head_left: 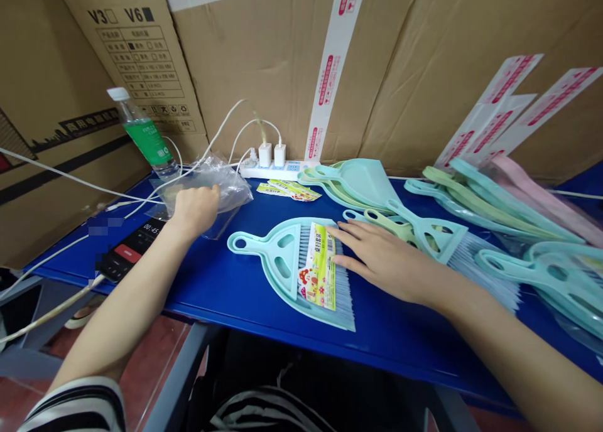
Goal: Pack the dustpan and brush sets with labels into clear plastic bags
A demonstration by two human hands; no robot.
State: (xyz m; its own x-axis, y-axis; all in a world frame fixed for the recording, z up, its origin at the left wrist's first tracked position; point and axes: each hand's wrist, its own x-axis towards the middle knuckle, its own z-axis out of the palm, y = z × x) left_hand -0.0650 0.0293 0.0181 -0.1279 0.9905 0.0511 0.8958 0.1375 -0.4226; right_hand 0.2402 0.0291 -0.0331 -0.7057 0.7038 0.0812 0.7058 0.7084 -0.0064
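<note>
Your left hand [195,211] is curled down over a crumpled clear plastic bag [238,190] on the left part of the blue worktop [211,284]. Its fingers are bent under, with the tips hidden, so you cannot tell whether they pinch the plastic. Your right hand [384,256] lies palm down with its fingers loosely spread, the tips at the right edge of a yellow, green and white label card [320,269].

That card lies at a slant across the light blue bristles of a brush [345,297], which is nested in a light blue dustpan [264,250]. You have this set near the front edge of the worktop, between your two hands, its handle pointing left and its bristles to the right.

Behind it lie more label cards [288,190], just in front of a white power strip [301,167] with two white chargers [266,156] plugged in. Beyond your right hand is another light blue dustpan [365,181], overlapping green and blue pieces; a separate brush [443,231] lies nearer your wrist. Farther right you have a pile of blue, green and pink dustpans [499,199].

To your left, a black phone [129,251] lies beside your forearm, and a green-labelled bottle [146,137] leans near the cardboard boxes [264,55].
</note>
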